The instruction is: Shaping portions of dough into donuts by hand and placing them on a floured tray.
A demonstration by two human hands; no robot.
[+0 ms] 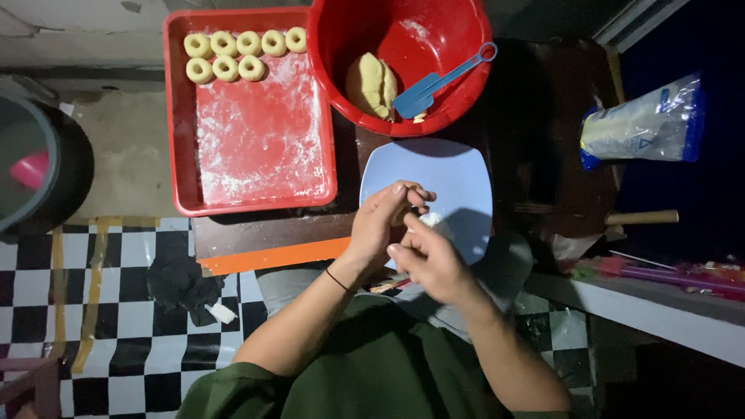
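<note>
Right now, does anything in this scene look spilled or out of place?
Yes. A crumpled dark cloth lies on the checkered floor, as if dropped. White flour is smeared unevenly over the red tray below the dough rings.

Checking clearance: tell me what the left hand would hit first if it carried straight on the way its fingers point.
Probably the blue plate: the left hand points up and right over it. Beyond stands the red bowl. Height above the plate is unclear.

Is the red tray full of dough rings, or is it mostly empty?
Mostly empty. The red tray holds seven dough rings in two rows along its far edge; the rest shows only scattered white flour.
</note>
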